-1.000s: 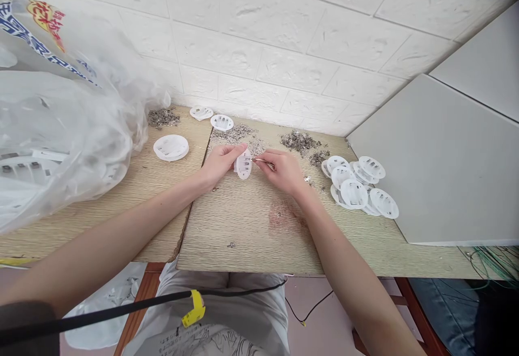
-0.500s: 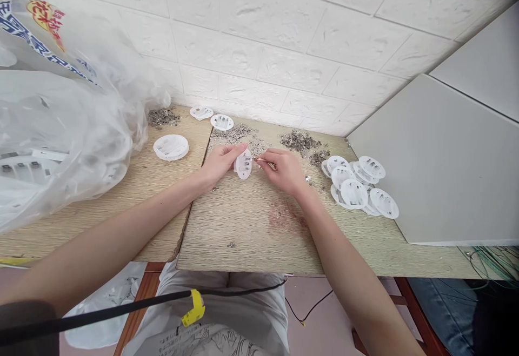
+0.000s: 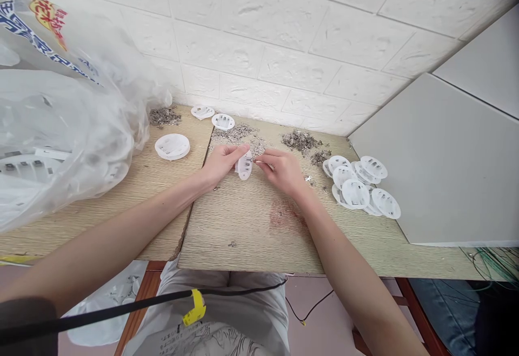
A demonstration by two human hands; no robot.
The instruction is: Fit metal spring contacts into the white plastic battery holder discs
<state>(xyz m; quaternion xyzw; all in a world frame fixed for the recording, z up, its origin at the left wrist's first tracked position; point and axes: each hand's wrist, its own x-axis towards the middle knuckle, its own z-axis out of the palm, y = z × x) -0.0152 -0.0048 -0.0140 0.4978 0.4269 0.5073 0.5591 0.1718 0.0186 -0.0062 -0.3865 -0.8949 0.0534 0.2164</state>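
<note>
Above the table, my left hand (image 3: 222, 166) grips a round white plastic disc (image 3: 245, 166) by its left edge, thumb on top. The disc is tilted, and small metal pieces show in its slots. My right hand (image 3: 280, 169) is closed in a pinch at the disc's right edge; what its fingertips hold is too small to make out. Behind the hands lie a spread of tiny metal bits (image 3: 239, 132) and a darker heap of small metal parts (image 3: 299, 140). Several similar discs are piled (image 3: 355, 193) to the right of my right hand.
A large clear plastic bag (image 3: 73, 129) of white parts stands at the left. A stack of discs (image 3: 172, 146) sits beside it, with two discs (image 3: 223, 122) near the white wall (image 3: 251, 64). A grey panel (image 3: 446, 167) borders the right side. A black cable (image 3: 133, 304) crosses in front.
Both hands stay in nearly the same place around the disc. The disc has turned slightly, and the whole view has shifted a little.
</note>
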